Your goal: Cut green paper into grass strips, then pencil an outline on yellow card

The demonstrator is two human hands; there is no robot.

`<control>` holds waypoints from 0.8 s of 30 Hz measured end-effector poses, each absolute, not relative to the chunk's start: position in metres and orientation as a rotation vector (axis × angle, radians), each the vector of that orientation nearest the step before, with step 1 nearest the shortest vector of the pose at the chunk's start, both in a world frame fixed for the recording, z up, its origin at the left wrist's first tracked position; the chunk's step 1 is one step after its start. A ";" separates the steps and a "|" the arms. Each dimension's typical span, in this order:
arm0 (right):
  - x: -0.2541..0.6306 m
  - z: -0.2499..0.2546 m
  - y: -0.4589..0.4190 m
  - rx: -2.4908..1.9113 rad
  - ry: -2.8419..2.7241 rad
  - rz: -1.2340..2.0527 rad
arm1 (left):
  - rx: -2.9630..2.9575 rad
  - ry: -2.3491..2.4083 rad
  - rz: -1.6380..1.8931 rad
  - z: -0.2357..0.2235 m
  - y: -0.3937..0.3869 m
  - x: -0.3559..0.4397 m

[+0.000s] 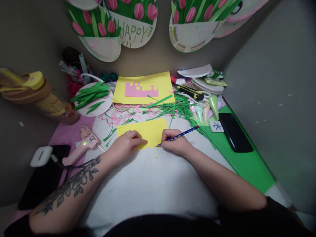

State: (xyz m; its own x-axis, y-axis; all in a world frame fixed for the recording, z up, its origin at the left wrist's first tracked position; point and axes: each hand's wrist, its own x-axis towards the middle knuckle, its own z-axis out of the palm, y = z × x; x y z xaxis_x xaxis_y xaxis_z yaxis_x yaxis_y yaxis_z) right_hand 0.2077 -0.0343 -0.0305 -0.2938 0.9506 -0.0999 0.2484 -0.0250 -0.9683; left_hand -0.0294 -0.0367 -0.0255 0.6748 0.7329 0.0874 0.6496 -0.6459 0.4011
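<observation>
A sheet of yellow paper [151,130] lies on the white work surface in front of me. My left hand [129,142] rests on its left part, index finger stretched out over the paper and the other fingers loosely bent, holding nothing. At the sheet's right side, my right hand [176,141] grips a dark blue pencil [185,132] with a red end. The pencil's tip points down at the lower right edge of the paper. Just below that edge is a small yellow scrap [156,155].
Behind lie a larger yellow sheet [146,74] bearing cut pink paper [140,92], green strips [180,107], scissors [202,101] and a cutter [191,92]. A pink glue gun [81,147] and a tumbler [48,96] are left; a black phone [235,133] is right. Paper tulip crafts [137,32] hang above.
</observation>
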 end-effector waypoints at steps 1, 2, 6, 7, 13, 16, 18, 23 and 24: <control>0.208 -0.031 -0.034 -1.277 -1.582 1.366 | 2.554 1.090 0.346 -0.026 -0.037 -0.029; 0.208 -0.031 -0.034 -1.277 -1.572 1.367 | 2.555 1.089 0.350 -0.026 -0.037 -0.029; 0.208 -0.031 -0.034 -1.264 -1.590 1.357 | 2.558 1.086 0.358 -0.025 -0.037 -0.029; 0.209 -0.032 -0.034 -1.258 -1.585 1.349 | 2.558 1.089 0.356 -0.025 -0.037 -0.029; 0.214 -0.032 -0.036 -1.245 -1.497 1.321 | 2.552 1.093 0.353 -0.026 -0.037 -0.030; 0.214 -0.031 -0.038 -1.264 -1.540 1.319 | 2.550 1.088 0.355 -0.027 -0.037 -0.030; 0.214 -0.031 -0.038 -1.267 -1.568 1.314 | 2.551 1.088 0.355 -0.027 -0.037 -0.030; 0.213 -0.032 -0.039 -1.247 -1.639 1.289 | 2.553 1.084 0.359 -0.027 -0.036 -0.029; 0.213 -0.032 -0.039 -1.244 -1.650 1.279 | 2.553 1.084 0.362 -0.027 -0.036 -0.029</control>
